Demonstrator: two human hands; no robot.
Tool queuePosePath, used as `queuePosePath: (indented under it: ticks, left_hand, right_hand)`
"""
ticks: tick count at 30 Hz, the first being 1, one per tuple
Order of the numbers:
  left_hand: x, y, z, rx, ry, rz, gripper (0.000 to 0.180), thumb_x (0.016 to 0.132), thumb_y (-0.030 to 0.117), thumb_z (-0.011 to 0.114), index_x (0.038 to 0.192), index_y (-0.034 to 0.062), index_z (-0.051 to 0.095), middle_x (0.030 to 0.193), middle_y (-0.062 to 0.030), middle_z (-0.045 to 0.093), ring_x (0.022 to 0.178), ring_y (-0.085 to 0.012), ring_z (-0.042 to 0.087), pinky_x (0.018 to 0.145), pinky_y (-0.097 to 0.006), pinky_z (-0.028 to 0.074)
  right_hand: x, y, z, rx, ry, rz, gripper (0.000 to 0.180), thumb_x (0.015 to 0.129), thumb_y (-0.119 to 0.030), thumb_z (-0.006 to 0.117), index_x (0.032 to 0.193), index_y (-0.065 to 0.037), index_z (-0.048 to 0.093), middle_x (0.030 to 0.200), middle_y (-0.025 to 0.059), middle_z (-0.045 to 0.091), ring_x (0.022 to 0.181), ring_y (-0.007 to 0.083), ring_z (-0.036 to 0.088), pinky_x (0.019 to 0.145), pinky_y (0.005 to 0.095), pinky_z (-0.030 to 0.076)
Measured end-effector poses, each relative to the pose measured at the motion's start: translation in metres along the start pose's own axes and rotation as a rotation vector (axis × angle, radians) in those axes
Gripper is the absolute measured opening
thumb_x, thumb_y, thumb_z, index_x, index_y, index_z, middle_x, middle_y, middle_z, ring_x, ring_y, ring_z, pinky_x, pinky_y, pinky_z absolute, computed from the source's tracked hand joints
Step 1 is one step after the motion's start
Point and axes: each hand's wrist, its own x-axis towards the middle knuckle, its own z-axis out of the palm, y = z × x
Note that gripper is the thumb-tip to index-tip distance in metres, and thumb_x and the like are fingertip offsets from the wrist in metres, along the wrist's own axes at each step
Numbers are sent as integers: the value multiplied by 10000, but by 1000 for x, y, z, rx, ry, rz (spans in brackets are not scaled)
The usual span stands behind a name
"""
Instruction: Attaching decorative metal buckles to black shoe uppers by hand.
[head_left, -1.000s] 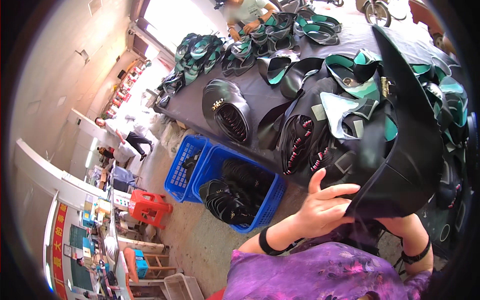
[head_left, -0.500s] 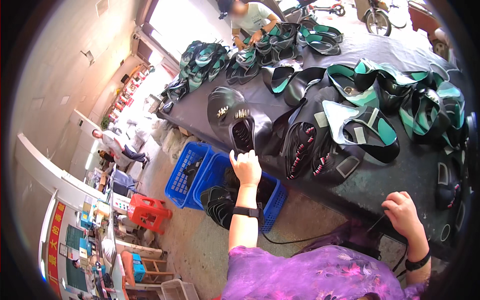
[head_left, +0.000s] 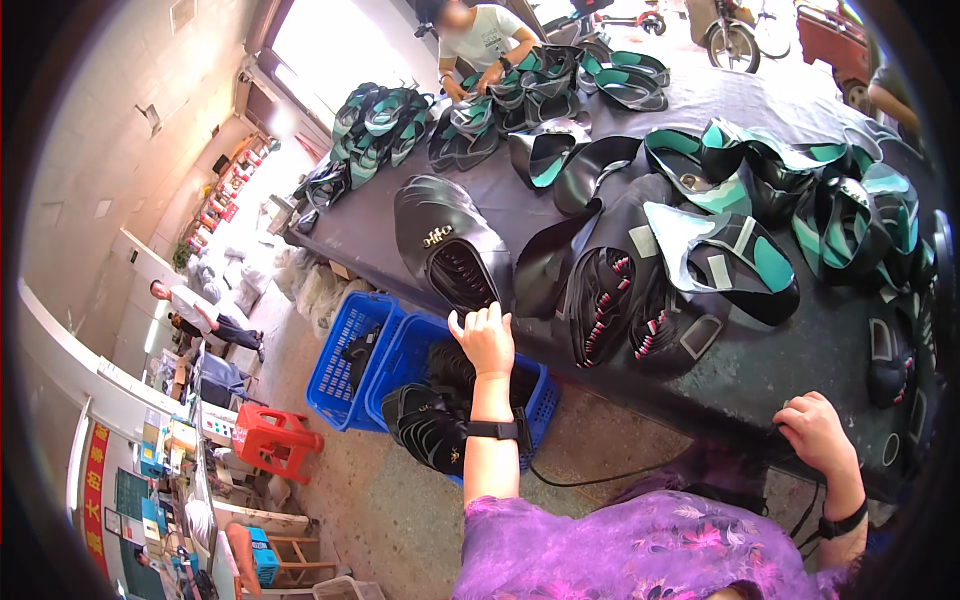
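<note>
My left hand (head_left: 484, 338) reaches out with its fingers apart, just below a stack of black shoe uppers with a gold ornament (head_left: 447, 250) at the near edge of the dark table (head_left: 790, 365). It holds nothing. My right hand (head_left: 815, 432) rests with curled fingers on the table's front edge at the right, nothing visibly gripped. More black uppers with pink-dotted linings (head_left: 625, 300) lie to the right of my left hand. Black and teal uppers (head_left: 735, 245) lie beyond them.
Two blue crates (head_left: 350, 370) with black uppers stand on the floor under my left arm. A red stool (head_left: 268, 440) is at the left. Another person (head_left: 478, 40) works at the table's far end; someone else (head_left: 200, 315) stands far left. A black cable (head_left: 590, 475) trails on the floor.
A second ago both hands held a large black upper close to the camera. It is gone from my hands; my left hand stretched forward to the table edge, my right dropped to the front edge.
</note>
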Motion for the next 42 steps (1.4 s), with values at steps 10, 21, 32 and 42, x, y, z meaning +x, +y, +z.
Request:
queuePosePath:
  ticks: [10,21,32,42]
  left_hand:
    - [2,-19,16,71,80,-31,253,676,239,668,895,143,588,909,-27,515,966,-217,472,928,-490,249]
    - [7,46,-26,-381,260,127,280,747,196,627,950,44,509,975,-129,503,953,-314,467,813,-432,365]
    - [-27,124,-75,-916,23,270,226,761,187,624,921,39,566,1033,-108,523,1056,-308,431,918,-412,292]
    - [-20,145,-74,-814,-12,429,262,767,206,615,958,39,552,1042,-112,514,1059,-312,430,924,-419,285]
  right_hand:
    - [2,13,-26,-53,42,-18,101,674,-115,624,764,-110,576,730,54,550,730,247,542,705,356,412]
    - [68,48,-43,-134,299,81,597,636,-106,693,1180,-81,450,1153,100,489,1071,288,465,922,347,364]
    - [77,14,-36,1264,505,332,167,807,-119,592,921,1,567,852,61,608,793,111,567,721,244,452]
    - [-32,21,28,1984,615,915,288,920,-283,401,984,-36,533,863,94,587,795,206,561,766,350,458]
